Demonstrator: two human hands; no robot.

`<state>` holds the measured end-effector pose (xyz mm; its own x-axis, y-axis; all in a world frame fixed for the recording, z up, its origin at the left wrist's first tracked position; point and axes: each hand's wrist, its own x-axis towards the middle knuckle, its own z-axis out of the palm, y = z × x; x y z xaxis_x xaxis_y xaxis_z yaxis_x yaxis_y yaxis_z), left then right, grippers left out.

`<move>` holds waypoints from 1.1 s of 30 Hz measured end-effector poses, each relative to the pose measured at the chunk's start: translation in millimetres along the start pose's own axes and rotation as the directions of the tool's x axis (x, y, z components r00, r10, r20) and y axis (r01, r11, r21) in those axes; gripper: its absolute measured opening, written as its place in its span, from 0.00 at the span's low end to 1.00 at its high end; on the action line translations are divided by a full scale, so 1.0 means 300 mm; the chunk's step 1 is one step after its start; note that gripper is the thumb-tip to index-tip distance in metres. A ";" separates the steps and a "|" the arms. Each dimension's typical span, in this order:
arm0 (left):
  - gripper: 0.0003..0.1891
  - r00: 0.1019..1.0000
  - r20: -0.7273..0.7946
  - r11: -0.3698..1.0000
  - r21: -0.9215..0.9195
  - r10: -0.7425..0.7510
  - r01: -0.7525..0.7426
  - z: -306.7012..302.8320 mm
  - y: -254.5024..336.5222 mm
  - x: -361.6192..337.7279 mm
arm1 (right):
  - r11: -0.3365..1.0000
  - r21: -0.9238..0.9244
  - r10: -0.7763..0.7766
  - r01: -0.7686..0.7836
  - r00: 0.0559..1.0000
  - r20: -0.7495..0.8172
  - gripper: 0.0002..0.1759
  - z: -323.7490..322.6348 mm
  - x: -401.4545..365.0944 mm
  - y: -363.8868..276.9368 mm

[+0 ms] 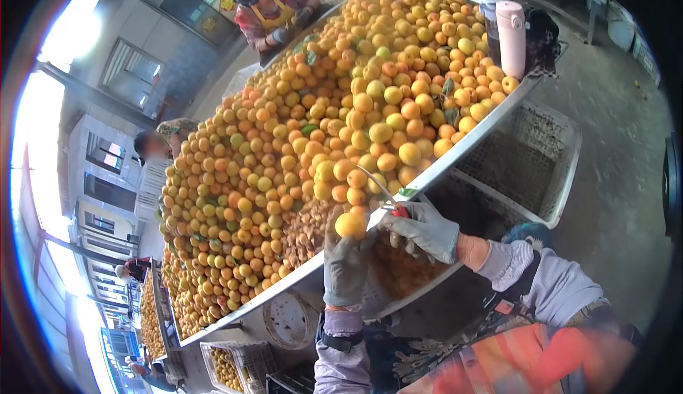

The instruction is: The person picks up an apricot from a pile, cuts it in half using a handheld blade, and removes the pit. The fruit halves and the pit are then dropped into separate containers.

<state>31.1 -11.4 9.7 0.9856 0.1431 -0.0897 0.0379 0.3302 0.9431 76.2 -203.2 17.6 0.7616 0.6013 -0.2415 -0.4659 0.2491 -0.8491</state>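
Observation:
My left hand, in a grey glove, is closed around a yellow-orange apricot at the near edge of the table. To its right, my right hand, also gloved, grips a knife by its red handle. The knife's thin, curved blade points up and left, over the heaped apricots. Brown apricot pits lie in a pile just left of my left hand. Below my hands sits a container with brownish contents, partly hidden by my hands.
A metal rim borders the fruit table. A pink bottle stands at its right corner. White crates sit to the right and a crate of apricots below left. Another person works across the table; others stand farther left.

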 end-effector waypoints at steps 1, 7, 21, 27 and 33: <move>0.33 0.999 -0.018 0.988 -0.150 -0.037 0.034 0.007 -0.008 -0.034 | 0.999 -0.046 0.031 -0.029 0.999 0.031 0.14 0.003 0.006 0.015; 0.21 0.986 -0.159 0.990 0.140 0.052 -0.029 -0.043 -0.078 -0.092 | 0.986 -0.153 0.095 -0.068 0.980 0.177 0.14 0.033 -0.006 0.075; 0.12 0.983 -0.180 0.953 -0.303 -0.044 -0.012 -0.016 -0.110 -0.095 | 0.967 -0.232 0.152 -0.105 0.970 0.192 0.16 0.061 0.001 0.095; 0.09 0.969 -0.129 0.768 -0.635 -0.211 0.083 -0.034 -0.114 -0.085 | 0.905 -0.404 0.210 -0.132 0.965 0.155 0.20 0.045 0.024 0.128; 0.11 0.968 -0.128 0.763 -0.642 -0.214 0.084 -0.028 -0.127 -0.093 | 0.841 -0.539 0.147 -0.051 0.980 0.137 0.20 0.051 0.014 0.118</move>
<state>0.9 -20.2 -26.5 0.9252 0.1874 -0.3300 0.0060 0.8623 0.5063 56.2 -180.2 -6.2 0.6158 0.7297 -0.2973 -0.1878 -0.2305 -0.9548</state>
